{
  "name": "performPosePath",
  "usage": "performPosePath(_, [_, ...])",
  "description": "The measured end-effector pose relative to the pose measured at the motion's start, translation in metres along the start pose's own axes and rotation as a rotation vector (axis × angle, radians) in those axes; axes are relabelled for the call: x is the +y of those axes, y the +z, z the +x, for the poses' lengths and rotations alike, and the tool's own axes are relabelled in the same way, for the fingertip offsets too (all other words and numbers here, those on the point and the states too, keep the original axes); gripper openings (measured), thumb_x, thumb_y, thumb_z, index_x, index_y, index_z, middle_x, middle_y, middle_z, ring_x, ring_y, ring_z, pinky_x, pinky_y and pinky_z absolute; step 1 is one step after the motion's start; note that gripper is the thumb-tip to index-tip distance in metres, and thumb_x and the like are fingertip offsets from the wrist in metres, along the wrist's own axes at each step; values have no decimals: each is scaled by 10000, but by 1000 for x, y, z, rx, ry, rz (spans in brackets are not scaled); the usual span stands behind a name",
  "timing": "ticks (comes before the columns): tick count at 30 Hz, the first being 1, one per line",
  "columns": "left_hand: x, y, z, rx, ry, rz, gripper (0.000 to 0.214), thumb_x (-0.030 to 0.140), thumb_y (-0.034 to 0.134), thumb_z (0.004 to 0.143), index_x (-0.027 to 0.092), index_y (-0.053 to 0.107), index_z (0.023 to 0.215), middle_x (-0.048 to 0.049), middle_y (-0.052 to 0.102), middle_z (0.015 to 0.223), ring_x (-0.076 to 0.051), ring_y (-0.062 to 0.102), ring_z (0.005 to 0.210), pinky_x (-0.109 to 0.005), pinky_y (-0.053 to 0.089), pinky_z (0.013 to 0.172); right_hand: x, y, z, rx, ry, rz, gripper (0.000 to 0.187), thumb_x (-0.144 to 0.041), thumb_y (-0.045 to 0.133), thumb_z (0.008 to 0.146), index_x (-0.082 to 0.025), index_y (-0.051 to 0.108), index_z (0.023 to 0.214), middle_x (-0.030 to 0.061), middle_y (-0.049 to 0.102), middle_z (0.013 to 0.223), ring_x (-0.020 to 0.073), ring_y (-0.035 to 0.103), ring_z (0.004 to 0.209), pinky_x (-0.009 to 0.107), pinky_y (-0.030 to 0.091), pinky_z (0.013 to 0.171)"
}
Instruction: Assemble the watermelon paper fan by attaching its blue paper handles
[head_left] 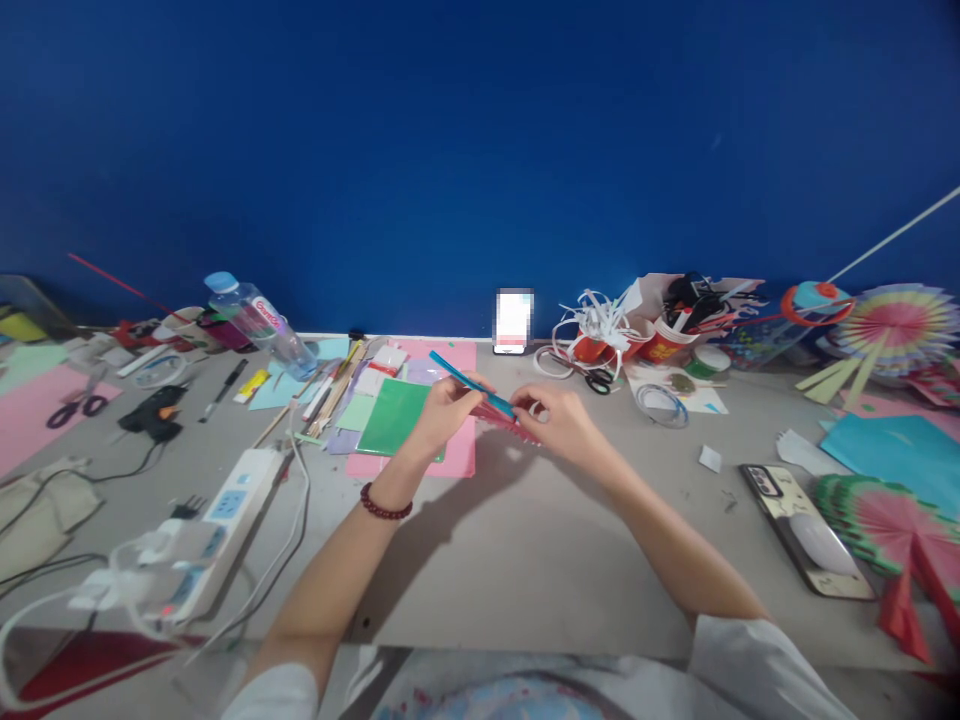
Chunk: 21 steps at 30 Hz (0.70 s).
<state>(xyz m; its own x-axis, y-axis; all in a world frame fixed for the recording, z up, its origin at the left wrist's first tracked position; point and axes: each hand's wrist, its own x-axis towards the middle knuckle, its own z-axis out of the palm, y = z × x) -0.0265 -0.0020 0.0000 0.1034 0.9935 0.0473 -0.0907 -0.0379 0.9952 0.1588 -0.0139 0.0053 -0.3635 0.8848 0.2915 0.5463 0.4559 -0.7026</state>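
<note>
Above the middle of the table, a narrow blue folded paper strip (pixel 450 368) slants from upper left to lower right between my hands. My left hand (pixel 442 415) pinches it near its middle with thumb and fingers. At its lower right end, my right hand (pixel 561 420) grips it with closed fingers. Pink pleated paper (pixel 511 424) shows just under the strip; whether the two are joined I cannot tell. Beneath my left hand lie a green packet (pixel 390 415) and a pink sheet (pixel 457 460).
To the left are a power strip (pixel 232 525) with cords, a glue gun (pixel 154 415) and a tilted water bottle (pixel 262 320). A lit phone (pixel 513 320) leans against the blue wall. Scissors (pixel 600 380), red cups (pixel 667 342) and a patterned phone (pixel 806 540) are on the right.
</note>
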Motion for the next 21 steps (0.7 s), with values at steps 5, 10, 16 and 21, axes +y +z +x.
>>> performPosePath(5, [9, -11, 1, -132, -70, 37, 100, 247, 701, 645, 181, 687, 720, 14, 585, 584, -108, 513, 528, -221, 381, 479, 2, 4, 0, 62, -55, -63, 165, -75, 530, 766, -201, 637, 756, 27, 681, 759, 176, 613, 724, 277, 441, 668])
performPosePath(10, [9, -19, 2, -141, -115, 75, 248, 343, 787, 623, 177, 700, 787, 0, 610, 620, -124, 549, 581, -231, 410, 517, 4, 7, 0, 76, -112, -45, 170, -64, 524, 765, -182, 647, 767, 37, 680, 759, 175, 627, 724, 274, 454, 679])
performPosePath(16, [8, -23, 4, -88, -158, 81, 341, 383, 813, 607, 150, 682, 818, -22, 645, 728, -136, 581, 677, -259, 454, 630, -1, 8, -3, 81, -138, -40, 122, -110, 562, 810, -183, 660, 815, 47, 704, 812, 185, 651, 769, 286, 470, 715])
performPosePath(21, [7, -25, 4, -107, -137, 52, 319, 397, 801, 633, 151, 679, 796, -8, 630, 699, -114, 563, 636, -247, 441, 617, -2, 10, -5, 58, -133, -78, 38, -208, 663, 827, -184, 646, 851, 63, 690, 858, 211, 632, 820, 311, 468, 734])
